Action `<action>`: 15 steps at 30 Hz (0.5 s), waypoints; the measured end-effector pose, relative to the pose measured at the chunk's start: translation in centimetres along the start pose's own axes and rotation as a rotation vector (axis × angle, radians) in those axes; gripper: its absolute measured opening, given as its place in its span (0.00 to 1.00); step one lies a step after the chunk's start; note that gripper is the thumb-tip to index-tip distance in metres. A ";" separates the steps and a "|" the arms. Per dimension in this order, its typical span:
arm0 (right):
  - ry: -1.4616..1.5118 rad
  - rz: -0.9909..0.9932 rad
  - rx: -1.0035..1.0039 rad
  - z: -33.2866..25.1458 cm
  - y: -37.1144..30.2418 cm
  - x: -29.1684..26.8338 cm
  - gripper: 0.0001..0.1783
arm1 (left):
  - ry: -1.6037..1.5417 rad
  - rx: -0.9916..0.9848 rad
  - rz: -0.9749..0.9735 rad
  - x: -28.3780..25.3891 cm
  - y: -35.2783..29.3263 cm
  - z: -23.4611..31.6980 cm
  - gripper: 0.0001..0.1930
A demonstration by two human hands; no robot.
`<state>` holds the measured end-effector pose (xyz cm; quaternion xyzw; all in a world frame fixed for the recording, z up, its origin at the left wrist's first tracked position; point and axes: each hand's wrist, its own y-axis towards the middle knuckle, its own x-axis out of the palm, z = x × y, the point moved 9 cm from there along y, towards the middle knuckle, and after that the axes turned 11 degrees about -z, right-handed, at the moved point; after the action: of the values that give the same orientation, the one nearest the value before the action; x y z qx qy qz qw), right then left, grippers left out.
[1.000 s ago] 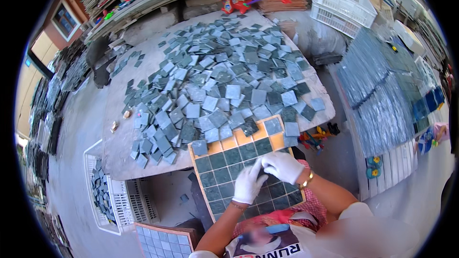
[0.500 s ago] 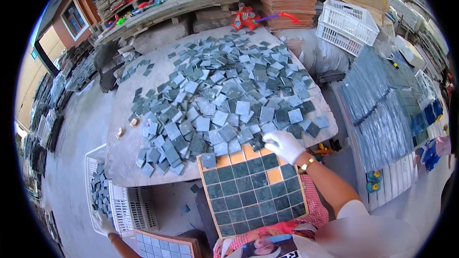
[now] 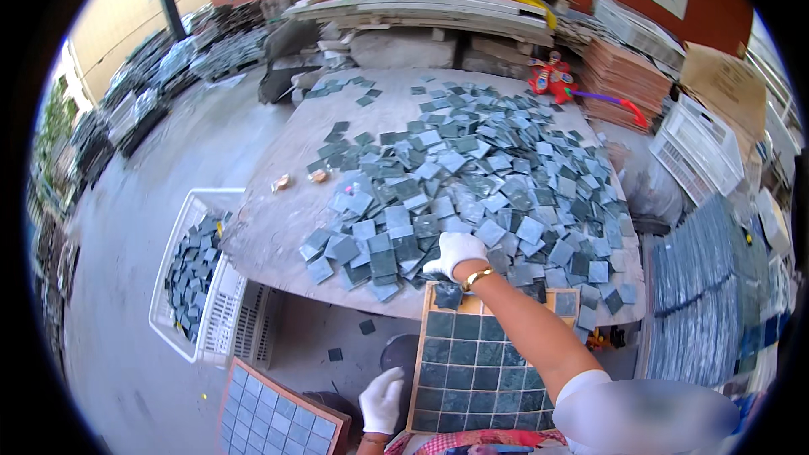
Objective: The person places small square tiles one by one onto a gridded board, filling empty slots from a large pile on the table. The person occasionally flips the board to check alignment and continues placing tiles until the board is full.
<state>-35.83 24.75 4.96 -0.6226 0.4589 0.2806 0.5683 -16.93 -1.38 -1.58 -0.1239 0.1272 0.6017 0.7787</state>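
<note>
My right hand (image 3: 459, 257), in a white glove, reaches over the near edge of a pile of square grey-green stone tiles (image 3: 506, 177). Its fingers bend down among the tiles; anything inside them is hidden. Below my right wrist lies a wooden grid tray (image 3: 413, 413) with rows of dark green tiles. One dark tile (image 3: 447, 295) sits tilted over its upper left corner, and the right forearm covers part of the grid. Left of the tray, my gloved left hand (image 3: 381, 400) is raised with loosely bent fingers and nothing visible in it.
The tiles lie on a stone slab table (image 3: 261, 211). To the left stands a white plastic crate (image 3: 160, 320) with loose tiles. A second tile-filled tray (image 3: 337, 442) leans below it. A red toy (image 3: 552, 80) sits at the far edge; wrapped stone stacks (image 3: 687, 286) stand right.
My right hand has moved left along the near edge of the pile. My left hand has come away from the crate toward the tray. The view has turned left.
</note>
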 end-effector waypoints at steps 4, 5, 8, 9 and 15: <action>-0.036 0.051 0.073 -0.8 -0.3 1.8 0.39 | 0.129 0.117 -0.133 1.5 2.5 2.5 0.11; 0.005 0.050 0.063 0.0 -0.4 1.5 0.38 | 0.145 0.156 -0.088 1.2 3.9 3.1 0.11; 0.091 0.124 0.029 0.5 -1.3 0.6 0.38 | 0.328 0.182 0.026 -0.4 9.6 3.6 0.14; 0.114 0.166 0.013 0.8 -1.7 0.3 0.38 | 0.403 0.249 0.147 -1.2 11.5 4.4 0.17; 0.746 0.204 -0.273 3.8 -5.9 -0.1 0.36 | 0.750 0.309 -0.034 -0.6 21.0 7.2 0.35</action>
<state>-29.93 28.08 6.92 -0.7027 0.6515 0.1491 0.2442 -37.03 5.68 4.51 -0.2184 0.4895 0.4754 0.6976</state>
